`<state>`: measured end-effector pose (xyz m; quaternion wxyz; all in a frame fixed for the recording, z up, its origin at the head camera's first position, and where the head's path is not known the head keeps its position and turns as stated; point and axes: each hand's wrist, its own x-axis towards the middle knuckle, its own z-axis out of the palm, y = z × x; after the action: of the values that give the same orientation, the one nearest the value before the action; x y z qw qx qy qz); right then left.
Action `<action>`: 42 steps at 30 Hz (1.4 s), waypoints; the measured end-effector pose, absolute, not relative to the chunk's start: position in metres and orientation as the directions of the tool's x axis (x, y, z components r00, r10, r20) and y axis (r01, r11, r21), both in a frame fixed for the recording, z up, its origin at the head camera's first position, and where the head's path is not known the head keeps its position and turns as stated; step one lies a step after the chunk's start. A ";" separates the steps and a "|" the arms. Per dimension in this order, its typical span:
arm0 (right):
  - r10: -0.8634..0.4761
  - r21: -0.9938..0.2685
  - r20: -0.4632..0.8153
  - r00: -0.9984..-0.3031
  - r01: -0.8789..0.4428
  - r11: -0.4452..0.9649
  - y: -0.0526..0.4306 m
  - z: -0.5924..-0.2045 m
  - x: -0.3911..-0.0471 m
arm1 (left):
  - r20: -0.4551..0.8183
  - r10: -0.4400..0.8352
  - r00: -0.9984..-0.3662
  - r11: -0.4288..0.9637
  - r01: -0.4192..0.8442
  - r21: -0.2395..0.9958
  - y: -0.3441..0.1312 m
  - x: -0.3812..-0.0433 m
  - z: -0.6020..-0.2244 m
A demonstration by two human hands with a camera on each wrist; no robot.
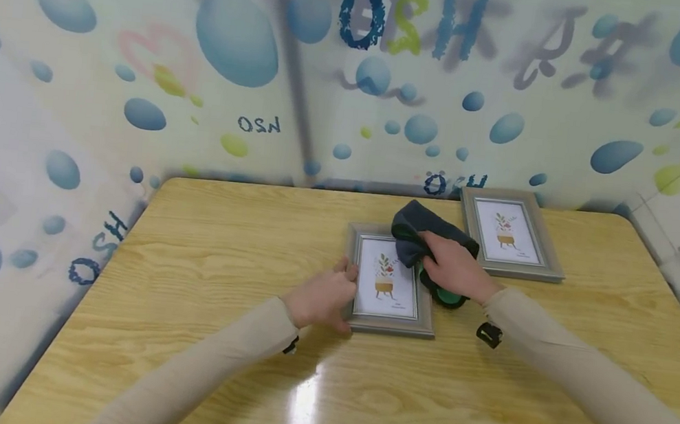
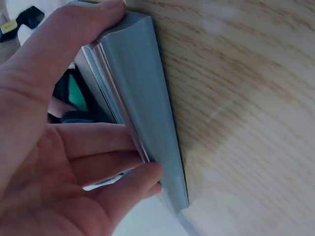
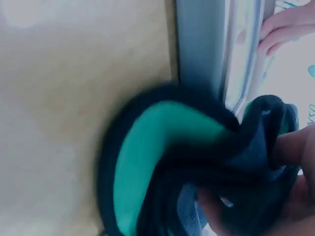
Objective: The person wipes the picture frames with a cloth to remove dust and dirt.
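Observation:
A grey picture frame (image 1: 390, 325) with a plant-pot print lies face up on the wooden table. My left hand (image 1: 323, 297) holds its left side, thumb at the near corner. In the left wrist view, the fingers (image 2: 98, 140) bend against the moulding. My right hand (image 1: 455, 269) grips a bunched dark cloth (image 1: 422, 224) with green patches, over the frame's upper right part. Seen from the right wrist, the cloth (image 3: 167, 137) hangs in a fold beside the frame's edge (image 3: 199, 44), slightly blurred. The cloth hides the frame's far right corner.
A second, matching picture frame (image 1: 549, 256) lies at the back right of the table (image 1: 238, 229), close to the right hand and cloth. A wall (image 1: 339, 101) painted with blue spots and letters stands behind the table's far edge.

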<state>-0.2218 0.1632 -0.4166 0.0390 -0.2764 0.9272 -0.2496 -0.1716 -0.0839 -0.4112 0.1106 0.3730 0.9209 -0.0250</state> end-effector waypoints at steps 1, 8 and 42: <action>-0.536 -0.460 0.053 -0.843 -0.497 0.736 0.161 -0.417 -0.225 | -0.220 0.686 -0.693 0.716 0.697 0.039 -0.084 -0.171 -0.411; -0.565 -0.274 -0.020 -0.825 -0.539 0.796 0.136 -0.415 -0.232 | -0.196 0.709 -0.678 0.700 0.711 0.074 -0.084 -0.174 -0.414; -0.706 -0.601 -0.148 -0.692 -0.504 0.620 0.103 -0.412 -0.233 | -0.186 0.755 -0.629 0.649 0.758 0.073 -0.079 -0.172 -0.414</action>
<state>-0.2327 0.1026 -0.4118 0.1885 -0.3438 0.8801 -0.2675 -0.1717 -0.0790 -0.4144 0.1001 0.4191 0.9024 -0.0063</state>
